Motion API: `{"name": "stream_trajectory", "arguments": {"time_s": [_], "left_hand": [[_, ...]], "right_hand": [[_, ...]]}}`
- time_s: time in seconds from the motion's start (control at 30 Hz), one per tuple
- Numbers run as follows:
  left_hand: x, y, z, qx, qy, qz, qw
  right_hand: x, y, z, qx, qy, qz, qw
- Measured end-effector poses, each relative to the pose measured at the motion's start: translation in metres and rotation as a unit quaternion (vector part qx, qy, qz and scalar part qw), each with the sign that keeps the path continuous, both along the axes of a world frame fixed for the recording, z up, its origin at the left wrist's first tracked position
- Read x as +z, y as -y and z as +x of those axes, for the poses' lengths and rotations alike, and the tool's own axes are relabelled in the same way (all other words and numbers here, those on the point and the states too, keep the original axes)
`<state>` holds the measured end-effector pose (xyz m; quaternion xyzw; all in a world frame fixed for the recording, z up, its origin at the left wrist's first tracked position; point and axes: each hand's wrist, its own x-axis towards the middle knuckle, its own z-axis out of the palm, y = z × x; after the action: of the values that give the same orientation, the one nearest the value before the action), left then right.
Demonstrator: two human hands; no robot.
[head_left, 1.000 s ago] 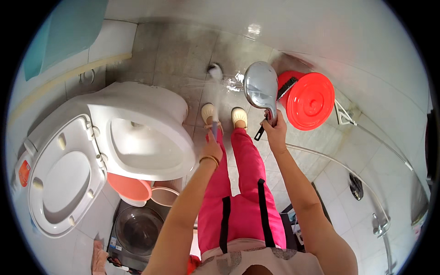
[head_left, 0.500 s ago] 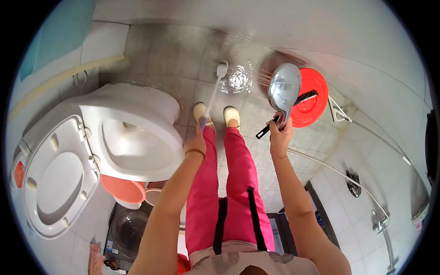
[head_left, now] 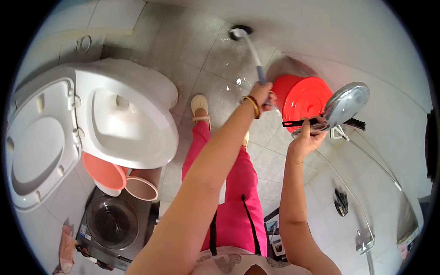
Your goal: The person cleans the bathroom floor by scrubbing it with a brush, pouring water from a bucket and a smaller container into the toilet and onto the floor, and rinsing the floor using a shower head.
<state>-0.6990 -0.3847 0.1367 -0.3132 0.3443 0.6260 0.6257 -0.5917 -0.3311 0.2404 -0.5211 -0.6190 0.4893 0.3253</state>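
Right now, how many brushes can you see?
2: a long-handled brush in the left hand, pointing away from the person, and a black brush in the right hand, partly hidden behind the shower head. Others could be out of sight.

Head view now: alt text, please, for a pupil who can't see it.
A person's left hand holds a white long-handled brush over the grey tiled floor; the right hand holds a silver shower head and a black-handled brush near a red lidded bucket. An open white ceramic toilet stands at left.
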Motion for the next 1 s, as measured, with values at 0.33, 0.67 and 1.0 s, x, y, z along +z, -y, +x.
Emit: {"name": "stream_trajectory", "arguments": {"time_s": [0.33, 0.67, 1.0], "left_hand": [[-0.015, 0.013, -0.027, 0.082, 0.063, 0.082, 0.991], [0.039, 0.062, -0.083, 0.267, -0.171, -0.075, 0.945], [0.03, 0.073, -0.046, 0.245, -0.105, -0.043, 0.963]], "right_hand": [[-0.007, -0.017, 0.097, 0.088, 0.072, 0.016, 0.993], [0.023, -0.021, 0.095, 0.094, -0.036, -0.066, 0.993], [0.054, -0.016, 0.063, 0.14, -0.064, 0.061, 0.986]]}}
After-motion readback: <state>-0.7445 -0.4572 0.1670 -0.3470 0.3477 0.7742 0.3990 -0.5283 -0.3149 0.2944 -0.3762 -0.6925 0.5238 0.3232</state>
